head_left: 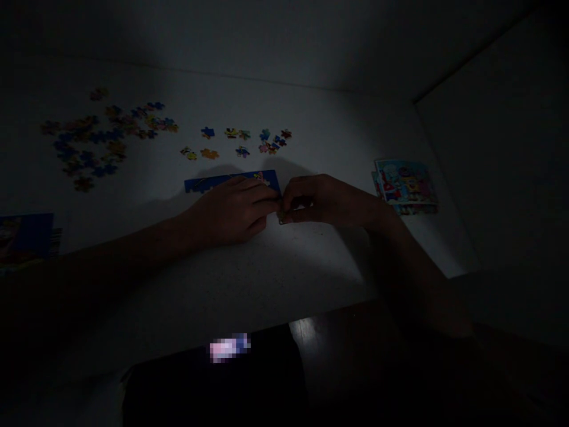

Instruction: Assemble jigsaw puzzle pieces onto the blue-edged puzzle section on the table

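Note:
The light is dim. My right hand [320, 201] pinches a small jigsaw piece [282, 217] between its fingertips, close to my left hand's fingertips. My left hand [231, 210] lies across the front of a blue strip of joined puzzle pieces [231, 179], covering part of it. Loose jigsaw pieces [235, 142] lie scattered beyond the strip, and a larger heap of them [93, 139] spreads further left on the white table [267, 279].
A stack of colourful cartoon-printed cards or boxes [404, 187] stands at the table's right. A blue printed box or sheet [24, 237] lies at the left edge. A dark object with a blurred bright patch [229, 348] sits at the near edge.

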{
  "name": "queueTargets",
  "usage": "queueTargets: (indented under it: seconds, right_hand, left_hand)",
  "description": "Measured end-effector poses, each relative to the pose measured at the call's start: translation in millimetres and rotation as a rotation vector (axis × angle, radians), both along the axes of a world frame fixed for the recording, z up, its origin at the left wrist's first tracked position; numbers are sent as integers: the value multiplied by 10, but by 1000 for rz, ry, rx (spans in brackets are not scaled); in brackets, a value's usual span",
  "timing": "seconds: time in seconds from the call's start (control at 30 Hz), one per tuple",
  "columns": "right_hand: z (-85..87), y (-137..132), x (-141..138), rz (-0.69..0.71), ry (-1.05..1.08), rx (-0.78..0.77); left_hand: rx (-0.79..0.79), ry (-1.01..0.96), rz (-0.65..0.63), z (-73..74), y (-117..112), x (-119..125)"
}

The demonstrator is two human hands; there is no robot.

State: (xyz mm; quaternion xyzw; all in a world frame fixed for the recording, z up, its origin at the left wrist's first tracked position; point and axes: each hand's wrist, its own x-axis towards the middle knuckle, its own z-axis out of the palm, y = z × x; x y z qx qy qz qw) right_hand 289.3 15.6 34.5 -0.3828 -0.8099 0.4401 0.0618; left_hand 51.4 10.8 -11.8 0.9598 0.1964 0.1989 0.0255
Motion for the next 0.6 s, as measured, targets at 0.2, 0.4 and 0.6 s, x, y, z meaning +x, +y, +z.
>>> queueTargets:
  seconds: [0.2,0.4,0.6]
  right_hand:
    - [-30,-3,21,-16,20,7]
    - [-27,1,10,-8,41,1]
    - [-41,1,2,-30,18,11]
  left_hand:
    - [3,-2,-21,-12,9,1]
    - [14,18,-2,-2,4,3]
    - [31,20,-3,-26,5,11]
